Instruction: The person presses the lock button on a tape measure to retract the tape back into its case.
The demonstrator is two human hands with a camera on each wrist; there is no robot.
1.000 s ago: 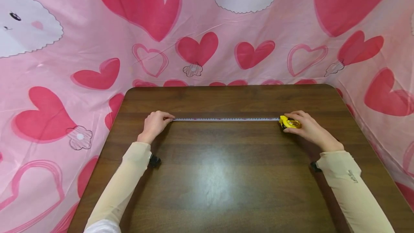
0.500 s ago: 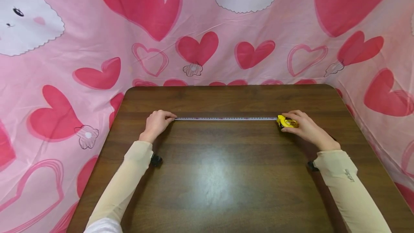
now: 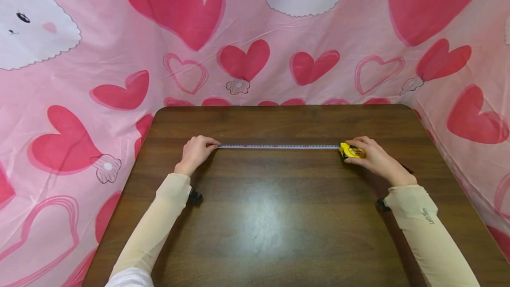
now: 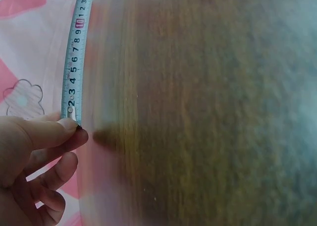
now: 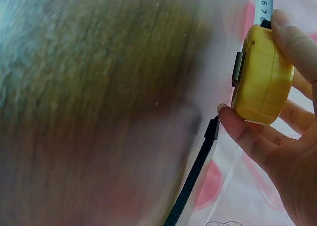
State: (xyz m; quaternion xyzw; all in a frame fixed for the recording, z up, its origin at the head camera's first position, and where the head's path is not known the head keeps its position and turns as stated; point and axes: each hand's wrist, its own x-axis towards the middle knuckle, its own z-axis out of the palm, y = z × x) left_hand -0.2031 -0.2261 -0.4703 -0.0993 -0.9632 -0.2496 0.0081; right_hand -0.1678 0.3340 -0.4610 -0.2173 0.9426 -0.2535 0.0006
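A yellow tape measure (image 3: 352, 151) is in my right hand (image 3: 372, 156), its case gripped between thumb and fingers. From its mouth the white printed blade (image 3: 279, 147) runs straight leftward across the far part of the table. My left hand (image 3: 196, 150) pinches the blade's free end between thumb and forefinger. In the left wrist view the low numbers of the blade (image 4: 74, 62) show just beyond the thumb, and the other fingers are loosely curled. The right wrist view shows the case (image 5: 265, 75) from its side, with a black strap (image 5: 190, 181) hanging below.
The brown wooden table (image 3: 259, 189) has rounded far corners. Pink cloth (image 3: 275, 25) printed with red hearts hangs behind it and along both sides. Black wrist cameras, such as the left camera (image 3: 195, 197), stick out inward from the sleeves.
Both hands have drawn slightly toward each other, left hand to the right and right hand to the left. The stretch of blade between them is a little shorter. Both grips are kept.
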